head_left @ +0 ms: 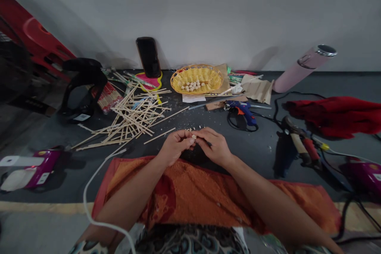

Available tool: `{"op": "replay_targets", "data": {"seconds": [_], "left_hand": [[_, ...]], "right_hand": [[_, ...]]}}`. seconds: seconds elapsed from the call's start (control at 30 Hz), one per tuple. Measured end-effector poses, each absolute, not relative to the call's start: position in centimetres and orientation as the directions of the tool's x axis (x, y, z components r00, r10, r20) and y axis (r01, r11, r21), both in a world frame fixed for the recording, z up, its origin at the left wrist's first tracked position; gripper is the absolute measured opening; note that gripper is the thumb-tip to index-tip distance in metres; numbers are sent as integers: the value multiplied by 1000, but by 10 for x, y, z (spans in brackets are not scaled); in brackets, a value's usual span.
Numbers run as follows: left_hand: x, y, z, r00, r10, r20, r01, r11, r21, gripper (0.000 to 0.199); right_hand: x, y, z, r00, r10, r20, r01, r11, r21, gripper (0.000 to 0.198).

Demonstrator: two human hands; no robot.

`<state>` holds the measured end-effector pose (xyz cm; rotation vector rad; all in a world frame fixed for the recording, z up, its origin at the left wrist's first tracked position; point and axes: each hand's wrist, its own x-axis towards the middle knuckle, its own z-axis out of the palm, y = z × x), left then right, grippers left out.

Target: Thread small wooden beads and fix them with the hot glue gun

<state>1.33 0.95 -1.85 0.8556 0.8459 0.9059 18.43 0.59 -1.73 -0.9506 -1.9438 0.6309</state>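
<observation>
Between my fingertips, close to the table's front edge, is a small pale flower-shaped cluster [194, 137] of stick pieces. My left hand [175, 147] pinches it from the left side. From the right, the thumb and forefinger of my right hand [216, 147] close on the same cluster. Tiny cut stick pieces [200, 127] lie just beyond my fingers. Further back, a yellow woven basket [175, 83] holds several similar pale clusters [193, 86]. A heap of thin wooden sticks [133, 115] spreads to the left of my hands.
A blue glue gun [244, 112] lies on the right, near pliers [299, 141] and a red cloth [339, 115]. A pink flask [300, 67] and a phone [149, 57] stand at the back. An orange towel [190, 194] lies under my forearms; a white cable [86, 196] crosses the left.
</observation>
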Motion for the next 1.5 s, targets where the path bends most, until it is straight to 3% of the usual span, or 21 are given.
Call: {"op": "replay_targets", "data": {"seconds": [0.73,0.9,1.03,1.2,1.5], "left_hand": [[15,9,-19,342,911,-229,-300,337,892,18],[15,9,-15,327,923,-202,-303,305,903,20],[14,10,-15,324,929,-176,-280,272,921,21],[14,10,-16,332,928,-166,-305,273,912,25],[13,10,-15,325,933,-157,-317,263,911,21]], "right_hand": [[180,4,-17,-324,825,463,339,558,-757,28],[182,5,-18,-282,824,491,348,565,-748,35],[183,6,-16,-285,819,498,341,572,-746,25],[183,6,-16,-189,900,393,311,435,-845,16],[185,11,-22,-49,983,178,109,183,-977,20]]}}
